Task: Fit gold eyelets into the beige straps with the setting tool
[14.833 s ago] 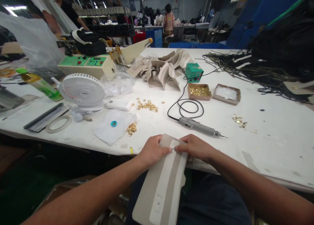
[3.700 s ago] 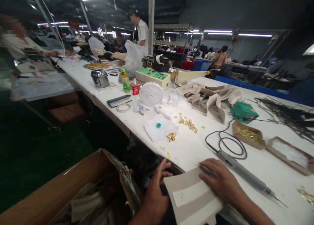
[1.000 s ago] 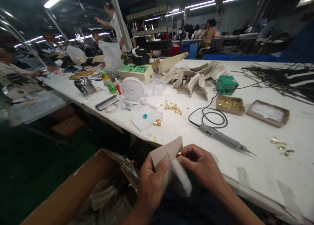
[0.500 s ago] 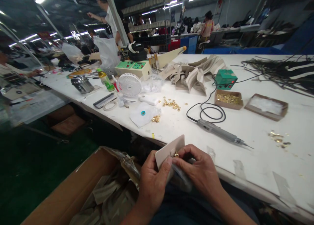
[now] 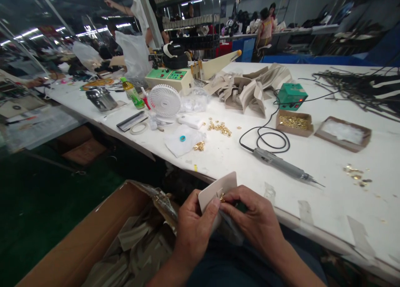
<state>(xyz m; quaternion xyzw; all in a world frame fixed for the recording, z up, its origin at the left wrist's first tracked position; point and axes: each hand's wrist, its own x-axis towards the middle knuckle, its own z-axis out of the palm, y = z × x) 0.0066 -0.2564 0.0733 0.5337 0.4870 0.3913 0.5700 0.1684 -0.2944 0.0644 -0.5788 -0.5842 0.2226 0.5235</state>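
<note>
- Your left hand (image 5: 192,232) sits at the lower middle of the frame. Its grip is closed on the beige panel (image 5: 218,186), with the thumb pressed flat on the panel's face.
- Your right hand (image 5: 253,220) is just beside it on the right. Its fingertips are pinched shut on a small gold fitting (image 5: 222,196) at the panel's lower edge.
- You hold the panel tilted upright in front of your lap, just below the near edge of the desk (image 5: 328,170) and not resting on it.
- An open cardboard box (image 5: 78,245) fills the lower left, just beside your left hand, with more beige pieces (image 5: 137,245) lying in it.
- An electric screwdriver (image 5: 281,167) lies on the desk right of centre, near your hands but apart from them. Its black cable (image 5: 268,139) coils behind it toward a green unit (image 5: 291,96).
- To the right of the cable stand a tray of gold fittings (image 5: 293,122) and a tray of white stuff (image 5: 343,132).
- Loose gold pieces (image 5: 220,128) are scattered at the centre of the frame, next to a white bag (image 5: 183,139) with a blue ring on it.
- Further back are a white fan (image 5: 164,101), a heap of beige panels (image 5: 250,91) and a machine with green control panels (image 5: 170,76).
- Other people work at the upper left, well apart from you.
</note>
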